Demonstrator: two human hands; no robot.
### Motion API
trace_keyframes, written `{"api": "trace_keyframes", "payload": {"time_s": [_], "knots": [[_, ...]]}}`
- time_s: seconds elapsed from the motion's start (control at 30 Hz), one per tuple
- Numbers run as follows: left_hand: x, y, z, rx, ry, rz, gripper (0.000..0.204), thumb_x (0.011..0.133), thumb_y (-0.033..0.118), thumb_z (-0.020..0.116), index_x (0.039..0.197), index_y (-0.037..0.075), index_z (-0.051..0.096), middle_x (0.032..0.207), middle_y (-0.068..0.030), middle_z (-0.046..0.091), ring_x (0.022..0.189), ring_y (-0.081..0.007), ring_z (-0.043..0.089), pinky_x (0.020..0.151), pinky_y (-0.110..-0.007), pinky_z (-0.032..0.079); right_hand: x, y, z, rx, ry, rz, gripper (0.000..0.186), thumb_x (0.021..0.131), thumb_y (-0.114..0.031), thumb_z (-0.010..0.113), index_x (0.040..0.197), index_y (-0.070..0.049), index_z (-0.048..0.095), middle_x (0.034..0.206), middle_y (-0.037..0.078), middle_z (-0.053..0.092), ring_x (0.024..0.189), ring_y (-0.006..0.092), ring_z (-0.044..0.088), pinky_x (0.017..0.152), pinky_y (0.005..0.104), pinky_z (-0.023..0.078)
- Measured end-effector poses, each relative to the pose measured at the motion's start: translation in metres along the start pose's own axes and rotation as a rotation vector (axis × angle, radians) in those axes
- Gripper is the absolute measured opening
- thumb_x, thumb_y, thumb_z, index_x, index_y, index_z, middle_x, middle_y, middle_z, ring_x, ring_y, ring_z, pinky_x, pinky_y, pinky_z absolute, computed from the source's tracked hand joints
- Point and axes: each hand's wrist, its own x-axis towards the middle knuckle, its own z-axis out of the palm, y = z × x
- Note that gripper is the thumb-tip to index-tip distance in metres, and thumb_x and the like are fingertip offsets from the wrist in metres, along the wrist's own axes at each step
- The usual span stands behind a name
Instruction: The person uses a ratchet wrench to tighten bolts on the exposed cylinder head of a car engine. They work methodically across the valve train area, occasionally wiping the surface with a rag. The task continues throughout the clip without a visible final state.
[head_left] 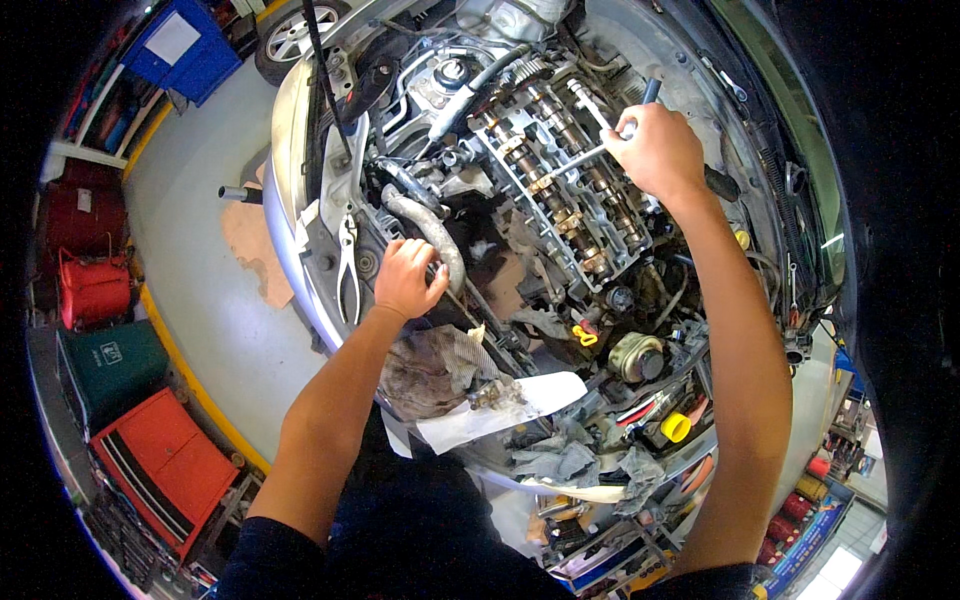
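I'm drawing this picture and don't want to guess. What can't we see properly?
In the head view:
The middle of the metal tool: hidden by the right hand.
The left palm: hidden by the back of the left hand.
The wheel: cut off by the top edge.
The white sheet on the blue cabinet: its markings are too small.

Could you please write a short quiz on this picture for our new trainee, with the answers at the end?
1. Which hand grips the metal tool above the camshafts?

2. True or false: the pliers lie to the left of the left hand.

3. What colour is the round, cup-shaped piece to the right of the white sheet?
a) green
b) yellow
c) black

Key: 1. The right hand; 2. True; 3. b.
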Motion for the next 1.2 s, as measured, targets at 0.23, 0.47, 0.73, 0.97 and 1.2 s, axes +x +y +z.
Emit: {"api": "trace_keyframes", "payload": {"time_s": [0.23, 0.47, 0.73, 0.97, 1.2], "knots": [[0.001, 0.0, 0.0, -0.007, 0.003, 0.0, 0.025, 0.088, 0.03, 0.071, 0.088, 0.006, 0.066, 0.091, -0.0119, 0.065, 0.094, -0.0336, 0.063, 0.094, -0.045, 0.046, 0.029, 0.037, -0.012, -0.316, 0.181, -1.009, 0.044, 0.091, -0.051, 0.082, 0.095, -0.007, 0.078, 0.083, 0.013, 0.077, 0.089, 0.036, 0.075, 0.083, 0.0513, 0.058], [0.001, 0.002, 0.0, -0.002, 0.006, 0.004, 0.026, 0.088, 0.03, 0.072, 0.088, 0.005, 0.066, 0.091, -0.013, 0.064, 0.093, -0.0343, 0.063, 0.094, -0.046, 0.046, 0.017, -0.01, -0.014, -0.216, -0.098, -0.105, 0.058, 0.099, -0.059, 0.071, 0.087, -0.003, 0.078, 0.08, 0.021, 0.075, 0.078, 0.0415, 0.074, 0.076, 0.0516, 0.059], [0.001, 0.0, 0.0, -0.009, 0.007, 0.0, 0.026, 0.088, 0.031, 0.071, 0.087, 0.005, 0.065, 0.091, -0.0132, 0.064, 0.092, -0.0352, 0.062, 0.094, -0.045, 0.046, 0.042, 0.038, -0.005, -0.188, 0.191, -1.063, 0.054, 0.098, -0.054, 0.074, 0.083, -0.002, 0.076, 0.075, 0.02, 0.074, 0.071, 0.0399, 0.072, 0.073, 0.0515, 0.058], [0.0, -0.002, 0.0, 0.005, -0.006, -0.001, 0.025, 0.088, 0.03, 0.071, 0.087, 0.005, 0.066, 0.091, -0.013, 0.065, 0.093, -0.0343, 0.063, 0.096, -0.045, 0.046, 0.03, -0.007, -0.013, -0.212, -0.148, 0.07, 0.055, 0.09, -0.054, 0.081, 0.101, 0.0, 0.08, 0.1, 0.027, 0.079, 0.097, 0.0406, 0.078, 0.089, 0.0515, 0.062], [0.0, 0.001, -0.001, -0.012, -0.013, -0.002, 0.025, 0.088, 0.029, 0.071, 0.089, 0.005, 0.066, 0.092, -0.0128, 0.065, 0.094, -0.034, 0.064, 0.097, -0.045, 0.046, 0.017, 0.009, -0.028, -0.058, -0.084, 0.002, 0.038, 0.09, -0.047, 0.083, 0.096, -0.009, 0.083, 0.097, 0.016, 0.082, 0.091, 0.0343, 0.079, 0.086, 0.046, 0.061]]}}
